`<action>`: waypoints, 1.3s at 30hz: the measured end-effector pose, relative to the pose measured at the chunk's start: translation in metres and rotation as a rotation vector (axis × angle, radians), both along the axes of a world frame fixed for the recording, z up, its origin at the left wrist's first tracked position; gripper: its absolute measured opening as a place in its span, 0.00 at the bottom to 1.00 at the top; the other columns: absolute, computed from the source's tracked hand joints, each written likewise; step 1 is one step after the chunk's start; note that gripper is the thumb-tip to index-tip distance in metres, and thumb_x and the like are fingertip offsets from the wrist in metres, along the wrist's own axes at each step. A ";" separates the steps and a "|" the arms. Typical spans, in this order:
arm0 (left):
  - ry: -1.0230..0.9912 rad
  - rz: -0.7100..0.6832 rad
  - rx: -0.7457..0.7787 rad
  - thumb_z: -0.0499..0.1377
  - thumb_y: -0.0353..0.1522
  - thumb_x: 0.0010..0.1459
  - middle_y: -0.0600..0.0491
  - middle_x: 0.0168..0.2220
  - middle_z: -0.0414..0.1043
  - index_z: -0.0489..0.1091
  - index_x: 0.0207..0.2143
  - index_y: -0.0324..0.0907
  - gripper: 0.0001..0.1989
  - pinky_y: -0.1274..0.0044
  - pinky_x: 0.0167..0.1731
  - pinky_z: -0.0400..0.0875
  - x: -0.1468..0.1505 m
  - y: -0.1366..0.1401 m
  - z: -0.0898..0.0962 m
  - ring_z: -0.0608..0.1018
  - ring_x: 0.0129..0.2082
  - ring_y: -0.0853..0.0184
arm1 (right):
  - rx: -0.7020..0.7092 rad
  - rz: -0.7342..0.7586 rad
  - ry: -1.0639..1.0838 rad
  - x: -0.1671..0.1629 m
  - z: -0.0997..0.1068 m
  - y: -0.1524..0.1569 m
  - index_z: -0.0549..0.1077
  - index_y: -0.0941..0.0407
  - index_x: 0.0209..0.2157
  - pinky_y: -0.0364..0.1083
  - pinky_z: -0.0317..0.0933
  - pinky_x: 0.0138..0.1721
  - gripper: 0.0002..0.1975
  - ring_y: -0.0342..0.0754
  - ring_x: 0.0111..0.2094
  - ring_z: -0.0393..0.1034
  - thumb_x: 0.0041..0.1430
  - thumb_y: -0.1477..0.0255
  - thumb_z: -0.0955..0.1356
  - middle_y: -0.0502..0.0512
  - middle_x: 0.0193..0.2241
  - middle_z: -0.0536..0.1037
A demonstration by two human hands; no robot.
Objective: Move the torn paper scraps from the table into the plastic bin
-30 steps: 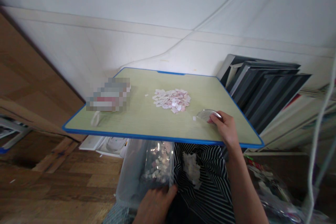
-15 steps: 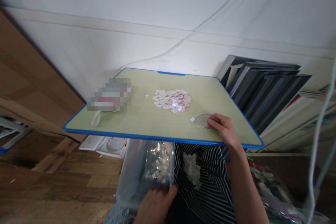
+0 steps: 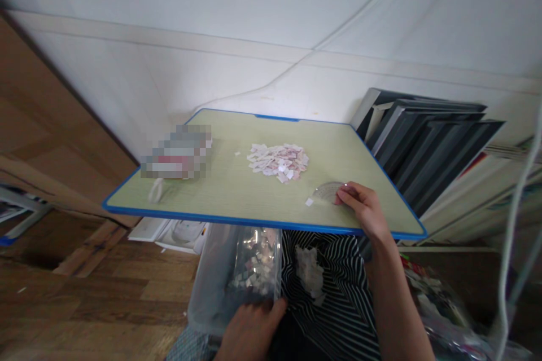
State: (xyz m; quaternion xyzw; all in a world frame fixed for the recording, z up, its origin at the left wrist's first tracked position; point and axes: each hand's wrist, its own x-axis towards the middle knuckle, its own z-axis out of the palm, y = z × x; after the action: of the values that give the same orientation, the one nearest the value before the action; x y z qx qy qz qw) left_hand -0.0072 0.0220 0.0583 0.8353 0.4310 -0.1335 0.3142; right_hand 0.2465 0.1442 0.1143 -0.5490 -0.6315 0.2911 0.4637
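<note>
My right hand (image 3: 359, 203) is closed on a clear half-round protractor (image 3: 325, 191), low over the right front of the folding table. Just left of the protractor lies one small white paper piece (image 3: 309, 202). A loose pile of small white and pinkish paper pieces (image 3: 278, 161) sits mid-table. Below the table's front edge, my left hand (image 3: 256, 324) is closed over the rim of a translucent plastic bin (image 3: 215, 293). Inside that bin is a clear container with many paper bits (image 3: 256, 271). More pale scraps (image 3: 310, 273) rest on the striped cloth over my lap.
The table (image 3: 220, 197) has a blue edge and stands against a white wall. A blurred-out item (image 3: 175, 155) lies at its left. Dark folders (image 3: 423, 141) lean at the right. A brown cardboard panel (image 3: 55, 113) stands left, and a white cable (image 3: 514, 225) hangs right.
The single white paper piece has slid a little toward the table's front edge. My right hand and the protractor have shifted very slightly. My left hand stays on the bin rim.
</note>
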 end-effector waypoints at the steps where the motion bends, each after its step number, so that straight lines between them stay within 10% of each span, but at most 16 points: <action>1: 0.008 0.010 0.004 0.47 0.23 0.52 0.46 0.42 0.69 0.56 0.52 0.42 0.24 0.70 0.35 0.64 0.000 0.000 0.001 0.71 0.39 0.56 | -0.014 0.009 -0.005 0.000 0.000 0.000 0.67 0.58 0.22 0.42 0.56 0.28 0.09 0.43 0.24 0.63 0.50 0.67 0.64 0.50 0.19 0.70; 39: -0.015 0.021 -0.026 0.47 0.24 0.51 0.47 0.42 0.68 0.55 0.53 0.44 0.25 0.72 0.36 0.62 -0.003 0.000 -0.002 0.70 0.40 0.58 | -0.097 0.154 -0.111 0.000 0.008 -0.004 0.65 0.58 0.19 0.41 0.51 0.24 0.11 0.41 0.21 0.59 0.51 0.67 0.64 0.49 0.16 0.67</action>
State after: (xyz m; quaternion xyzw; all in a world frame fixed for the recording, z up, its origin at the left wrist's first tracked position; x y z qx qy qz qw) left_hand -0.0097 0.0224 0.0563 0.8274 0.4356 -0.1294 0.3299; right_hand 0.2466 0.1402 0.1224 -0.5359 -0.6817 0.3252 0.3772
